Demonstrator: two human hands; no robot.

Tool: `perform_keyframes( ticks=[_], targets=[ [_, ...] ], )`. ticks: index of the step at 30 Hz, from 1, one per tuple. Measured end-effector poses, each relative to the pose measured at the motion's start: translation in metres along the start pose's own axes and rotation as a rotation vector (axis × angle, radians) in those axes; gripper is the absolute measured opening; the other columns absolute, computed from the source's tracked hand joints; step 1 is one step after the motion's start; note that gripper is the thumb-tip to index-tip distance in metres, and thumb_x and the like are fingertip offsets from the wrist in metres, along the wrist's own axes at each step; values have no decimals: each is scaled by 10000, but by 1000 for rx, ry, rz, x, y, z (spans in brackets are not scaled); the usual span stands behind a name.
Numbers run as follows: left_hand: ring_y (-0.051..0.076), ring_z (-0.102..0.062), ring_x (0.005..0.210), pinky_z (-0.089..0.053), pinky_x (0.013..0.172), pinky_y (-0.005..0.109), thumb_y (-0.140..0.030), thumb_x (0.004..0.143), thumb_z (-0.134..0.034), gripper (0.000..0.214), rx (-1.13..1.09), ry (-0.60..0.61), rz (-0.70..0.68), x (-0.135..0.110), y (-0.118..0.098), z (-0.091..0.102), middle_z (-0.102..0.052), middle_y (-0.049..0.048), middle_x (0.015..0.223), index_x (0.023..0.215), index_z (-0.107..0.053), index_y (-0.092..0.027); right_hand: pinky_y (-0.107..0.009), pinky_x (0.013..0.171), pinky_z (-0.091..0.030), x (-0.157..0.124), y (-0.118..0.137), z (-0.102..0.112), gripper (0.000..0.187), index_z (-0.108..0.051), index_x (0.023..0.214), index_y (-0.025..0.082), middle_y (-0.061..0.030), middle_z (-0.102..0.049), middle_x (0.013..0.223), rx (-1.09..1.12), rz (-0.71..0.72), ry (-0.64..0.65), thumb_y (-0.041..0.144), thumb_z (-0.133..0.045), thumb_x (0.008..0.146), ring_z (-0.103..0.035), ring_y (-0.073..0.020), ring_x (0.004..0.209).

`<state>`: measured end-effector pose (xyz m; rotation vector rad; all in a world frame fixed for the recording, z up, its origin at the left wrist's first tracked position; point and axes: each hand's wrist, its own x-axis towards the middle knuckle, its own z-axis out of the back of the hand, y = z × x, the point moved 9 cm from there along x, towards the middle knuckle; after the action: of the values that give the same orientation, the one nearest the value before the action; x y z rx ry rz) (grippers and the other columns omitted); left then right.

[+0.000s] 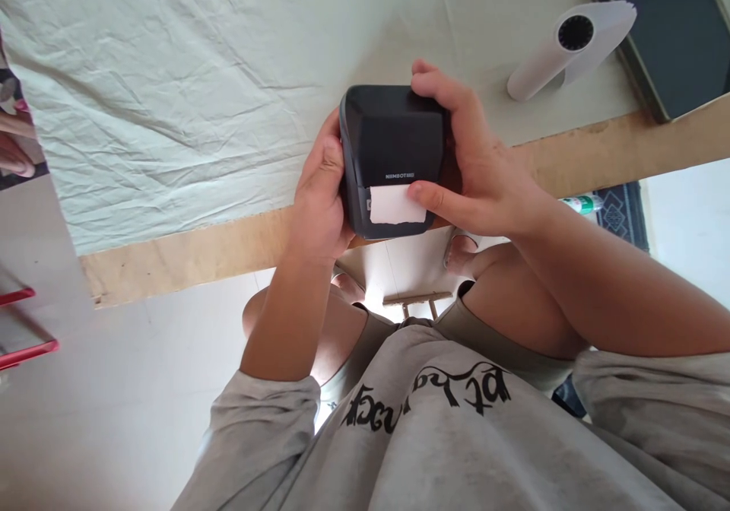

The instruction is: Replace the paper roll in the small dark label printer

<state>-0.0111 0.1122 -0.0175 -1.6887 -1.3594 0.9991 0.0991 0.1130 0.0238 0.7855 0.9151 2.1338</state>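
Observation:
A black label printer [393, 138] with NIIMBOT lettering is held between my two hands, over the table's front edge. White label paper [391, 211] sticks out of its slot on the side toward me. My left hand [322, 192] is closed around the printer's left side, its thumb along the edge and its other fingers hidden beneath. My right hand [473, 153] grips the right side, with a finger at the far corner and the thumb on the paper's upper right edge.
Pale cloth [199, 115] covers the table, whose wooden edge [188, 258] faces me. On the right lie a roll of white paper [541, 58] with its end unrolled and a dark flat tablet-like device [678, 32]. Red bars [28, 351] show at the far left.

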Motion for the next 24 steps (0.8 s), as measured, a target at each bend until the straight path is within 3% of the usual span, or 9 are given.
perform_keyframes(
  ticks=[3,7,10,12,14,16,20,22,24],
  targets=[
    [225,-541,1017,-424,906,371,-293,904,-305,291,-28,-5,18,0,0,-1,-621,16,921,1041,-560,-271,-385,1069,-346,-1,-1,2,661,-207,1304,264,-53,-273,1397,8,-4,-11,392,-546,751,-293,-210,1309],
    [243,-517,1099,-430,925,384,-324,893,-317,284,-53,-35,77,-1,2,-3,-636,13,958,993,-580,-294,-311,841,-498,0,0,8,672,-209,1305,282,-45,-351,1330,14,-27,-13,420,-555,745,-454,-186,1135],
    [230,-499,1147,-415,983,368,-371,892,-306,300,-70,-52,91,-2,2,-7,-638,1,995,961,-587,-291,-302,817,-487,0,7,23,623,-323,1252,246,-44,-419,1251,-122,-25,-125,457,-576,722,-434,-195,1128],
    [229,-517,1134,-408,995,379,-352,883,-361,261,-82,-47,56,-3,-1,-10,-627,10,999,1021,-564,-264,-273,693,-469,-3,13,37,500,-427,1150,224,-30,-500,1110,-185,-36,-272,453,-571,730,-508,-135,891],
    [232,-529,1123,-408,986,387,-293,859,-433,250,-68,-36,21,-5,-2,-12,-617,24,983,1083,-536,-252,-243,531,-379,-8,16,46,325,-482,1029,214,-4,-524,1033,-155,-69,-385,402,-541,771,-428,-36,593],
    [232,-507,1153,-402,991,383,-244,845,-453,253,-38,-34,7,-6,-1,-11,-610,24,976,1084,-533,-256,-233,467,-314,-10,18,48,194,-482,964,215,11,-510,1059,-84,-99,-427,329,-504,809,-371,9,493],
    [234,-380,1262,-388,1022,411,-246,853,-439,228,-17,-7,4,-7,2,-10,-604,-6,1005,1057,-537,-274,-213,496,-417,-9,26,49,98,-441,929,233,11,-476,1037,-32,-118,-438,231,-453,832,-579,-62,727],
    [243,-351,1274,-408,1002,416,-264,855,-443,223,1,40,-2,-7,2,-14,-609,-7,1031,1054,-538,-297,-212,509,-447,-7,25,49,69,-446,880,224,4,-503,950,-94,-152,-432,192,-444,819,-588,-90,805],
    [257,-356,1270,-428,975,412,-283,859,-432,216,27,65,-16,-7,0,-17,-605,2,1067,1042,-547,-295,-227,523,-441,-7,26,50,58,-482,811,215,14,-549,825,-216,-149,-463,165,-463,788,-562,-86,714]
  ],
)
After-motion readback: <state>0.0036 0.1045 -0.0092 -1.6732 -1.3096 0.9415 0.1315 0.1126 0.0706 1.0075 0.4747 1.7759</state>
